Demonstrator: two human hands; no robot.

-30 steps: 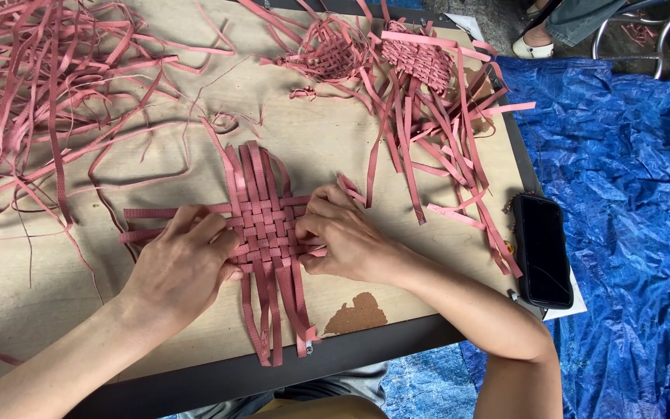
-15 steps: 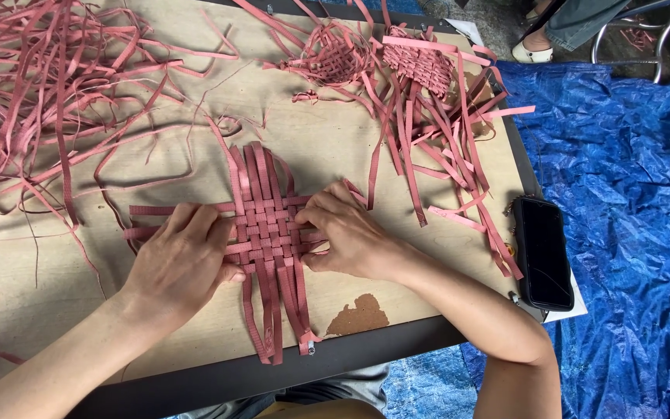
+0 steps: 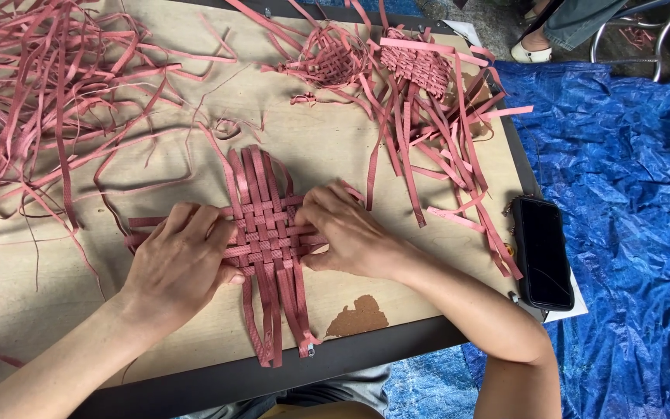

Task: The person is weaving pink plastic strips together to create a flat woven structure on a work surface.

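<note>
A flat mat woven of pink strips [image 3: 264, 233] lies on the wooden board [image 3: 56, 302], with loose strip ends trailing toward the near edge. My left hand [image 3: 180, 264] presses on the mat's left side, fingers spread over the horizontal strips. On the mat's right edge my right hand [image 3: 343, 229] pinches the strip ends with curled fingers. Both hands touch the weave directly.
A big tangle of loose pink strips [image 3: 40, 93] covers the far left. Two partly woven pieces [image 3: 327, 58] [image 3: 424, 66] with long strips sit at the back right. A black phone [image 3: 543, 252] lies at the board's right edge. Blue tarp [image 3: 630, 194] covers the floor; a person's shoe [image 3: 527, 53] shows beyond.
Both hands have shifted slightly on the mat, pushing the strips closer together. The mat stays in the same place.
</note>
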